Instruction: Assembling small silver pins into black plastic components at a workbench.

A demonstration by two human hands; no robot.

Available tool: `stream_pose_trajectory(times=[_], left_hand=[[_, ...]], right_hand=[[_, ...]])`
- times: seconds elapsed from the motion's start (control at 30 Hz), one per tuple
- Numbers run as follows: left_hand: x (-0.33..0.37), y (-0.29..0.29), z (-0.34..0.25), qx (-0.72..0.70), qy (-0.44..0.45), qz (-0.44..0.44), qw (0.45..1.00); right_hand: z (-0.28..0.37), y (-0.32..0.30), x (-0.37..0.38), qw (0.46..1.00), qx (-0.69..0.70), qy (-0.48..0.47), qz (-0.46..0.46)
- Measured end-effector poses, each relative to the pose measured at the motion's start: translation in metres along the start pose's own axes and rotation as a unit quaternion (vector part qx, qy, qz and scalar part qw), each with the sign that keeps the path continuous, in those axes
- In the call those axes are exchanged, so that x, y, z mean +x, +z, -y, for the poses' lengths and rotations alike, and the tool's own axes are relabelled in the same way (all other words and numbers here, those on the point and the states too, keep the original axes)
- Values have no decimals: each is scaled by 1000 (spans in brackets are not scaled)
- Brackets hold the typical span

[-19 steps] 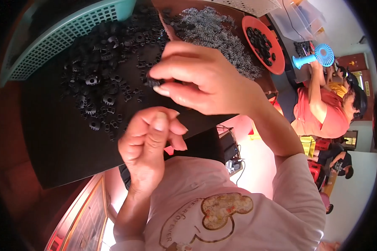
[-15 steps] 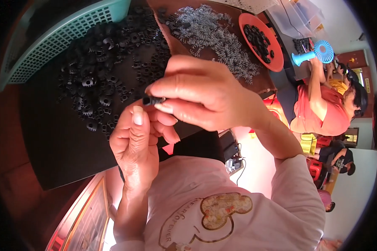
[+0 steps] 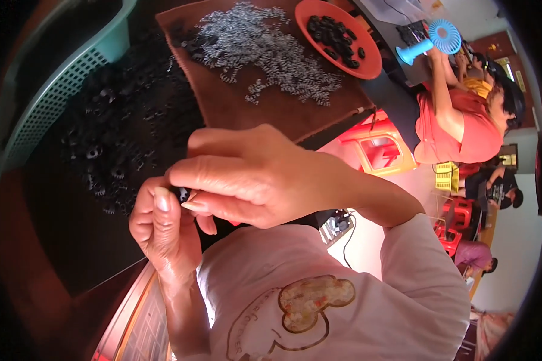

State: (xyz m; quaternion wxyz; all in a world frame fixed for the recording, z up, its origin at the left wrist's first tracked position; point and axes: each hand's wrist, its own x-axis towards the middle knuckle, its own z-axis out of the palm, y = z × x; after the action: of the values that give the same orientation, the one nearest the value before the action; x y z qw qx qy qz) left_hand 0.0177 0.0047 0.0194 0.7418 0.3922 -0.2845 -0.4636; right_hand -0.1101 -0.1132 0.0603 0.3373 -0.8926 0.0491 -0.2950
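Both hands meet over the near edge of the dark table, around one small black plastic part [image 3: 183,194]. My left hand [image 3: 168,237] pinches it from the left, thumb raised alongside. From the right, my right hand [image 3: 253,180] grips it between thumb and curled fingers, which cover much of it. Behind them lies a heap of similar small black plastic parts [image 3: 111,141]. Many small metal springs [image 3: 283,66] are spread over a brown cloth [image 3: 223,105] beyond my right hand.
A green perforated basket [image 3: 51,114] leans at the far left. An orange-red bowl [image 3: 372,59] of black pieces stands at the far right. Past it, a person in an orange shirt [image 3: 461,126] sits near a blue hand fan [image 3: 444,37]. Red stools [image 3: 379,144] stand at the right.
The view has shifted, so the cloth, springs and bowl show further left. My hands appear lower and further left, still together; the part between them is more covered by fingers.
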Motion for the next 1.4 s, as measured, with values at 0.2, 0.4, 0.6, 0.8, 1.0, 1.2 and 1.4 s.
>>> stream_pose_trajectory(times=[0.2,0.4,0.6,0.8,1.0,1.2,1.4], left_hand=[[-5,2,1,35,4,-24,999],[-2,1,-2,34,-9,-15,999],[0,2,-3,40,-2,-5,999],[-2,3,-2,48,-1,-13,999],[-2,3,-1,39,7,-32,999],[0,2,-3,13,-11,-39,999],[1,0,-4,-6,-18,-40,999]], right_hand=[[-2,-6,-7,1000,14,22,-15],[-36,-82,-16,980,-168,105,-12],[-57,-93,-24,948,-282,122,85],[-65,-84,-19,916,-354,124,141],[-63,-93,-20,969,-206,124,59],[-52,-90,-12,974,-24,224,1],[-17,-56,-1,946,182,267,-9]])
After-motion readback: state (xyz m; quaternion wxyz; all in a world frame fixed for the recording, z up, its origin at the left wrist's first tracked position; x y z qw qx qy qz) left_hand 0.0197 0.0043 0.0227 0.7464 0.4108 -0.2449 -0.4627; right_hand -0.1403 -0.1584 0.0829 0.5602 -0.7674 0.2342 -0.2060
